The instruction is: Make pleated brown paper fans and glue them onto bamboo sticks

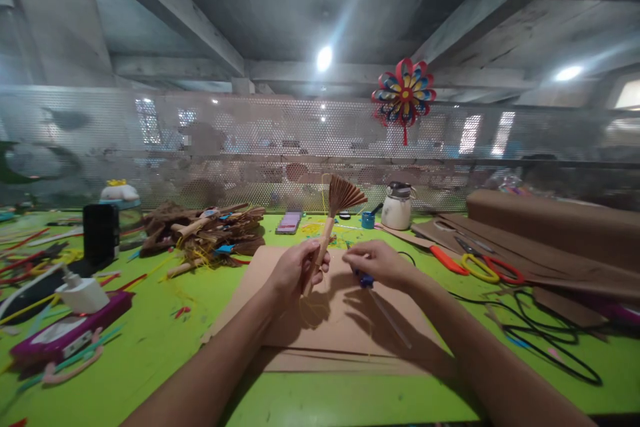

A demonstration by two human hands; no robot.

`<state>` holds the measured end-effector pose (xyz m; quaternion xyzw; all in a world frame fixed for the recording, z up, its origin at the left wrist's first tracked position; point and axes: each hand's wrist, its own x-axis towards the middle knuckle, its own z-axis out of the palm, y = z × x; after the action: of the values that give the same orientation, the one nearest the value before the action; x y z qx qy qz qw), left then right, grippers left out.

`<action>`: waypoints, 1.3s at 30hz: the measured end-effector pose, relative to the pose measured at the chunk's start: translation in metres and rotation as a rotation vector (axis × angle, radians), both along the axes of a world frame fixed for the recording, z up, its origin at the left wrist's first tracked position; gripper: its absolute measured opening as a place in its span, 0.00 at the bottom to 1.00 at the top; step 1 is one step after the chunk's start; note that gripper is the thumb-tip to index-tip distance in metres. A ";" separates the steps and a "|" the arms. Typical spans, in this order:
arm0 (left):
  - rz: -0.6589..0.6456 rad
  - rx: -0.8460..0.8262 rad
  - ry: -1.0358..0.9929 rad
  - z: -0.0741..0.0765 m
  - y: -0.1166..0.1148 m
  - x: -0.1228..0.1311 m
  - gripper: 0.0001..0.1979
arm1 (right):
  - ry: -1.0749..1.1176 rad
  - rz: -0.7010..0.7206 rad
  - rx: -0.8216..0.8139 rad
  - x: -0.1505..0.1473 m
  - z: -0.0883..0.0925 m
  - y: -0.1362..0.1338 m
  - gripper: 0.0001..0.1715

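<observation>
My left hand (pixel 299 268) is closed around the handle of a small pleated brown paper fan (pixel 345 195), held upright with its folds spread at the top. Loose yellow thread (pixel 314 312) hangs below that hand. Just to the right, my right hand (pixel 379 261) has its fingers pinched together; whatever is between them is hidden. Under its palm shows a dark blue glue gun (pixel 367 279) with a clear glue stick (pixel 395 323) sticking out toward me. I cannot tell whether the hand touches it. Brown paper sheets (pixel 345 340) lie beneath both hands.
Left are a heap of brown paper pieces (pixel 215 233), a black phone (pixel 101 233) and a purple power strip (pixel 75 330). Right are orange-and-yellow scissors (pixel 483 267), an orange-handled cutter (pixel 447 259), black cable (pixel 540 330) and a paper roll (pixel 550 233). A white jug (pixel 397 208) stands behind.
</observation>
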<state>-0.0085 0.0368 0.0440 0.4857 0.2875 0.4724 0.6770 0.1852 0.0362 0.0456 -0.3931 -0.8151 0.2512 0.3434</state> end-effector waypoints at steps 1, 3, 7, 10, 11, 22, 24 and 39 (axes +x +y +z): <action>-0.007 0.007 0.015 0.000 -0.002 0.001 0.08 | 0.099 -0.064 -0.016 0.000 0.000 0.003 0.20; -0.029 0.025 0.044 -0.002 -0.004 0.004 0.10 | 0.276 -0.094 -0.122 -0.002 -0.002 0.006 0.22; -0.062 0.095 0.112 -0.008 -0.007 0.009 0.15 | 0.505 0.011 -0.304 -0.012 -0.009 0.005 0.23; -0.098 0.160 0.155 -0.011 -0.007 0.011 0.17 | 0.595 0.095 -0.338 -0.019 -0.014 0.003 0.22; -0.109 0.172 0.165 -0.012 -0.008 0.011 0.17 | 0.614 0.118 -0.343 -0.021 -0.016 0.003 0.22; -0.135 0.264 0.255 -0.014 -0.009 0.016 0.12 | 0.710 -0.055 -0.268 -0.028 -0.020 0.003 0.19; -0.143 0.257 0.233 -0.015 -0.009 0.016 0.12 | 0.732 -0.064 -0.251 -0.031 -0.019 0.002 0.19; -0.280 0.080 0.091 -0.019 -0.011 0.016 0.09 | 0.846 -0.096 -0.278 -0.015 -0.006 0.012 0.26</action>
<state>0.0072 0.0256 0.0255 0.5685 0.2283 0.3621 0.7026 0.1702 0.0486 0.0397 -0.3354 -0.5425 0.4808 0.6017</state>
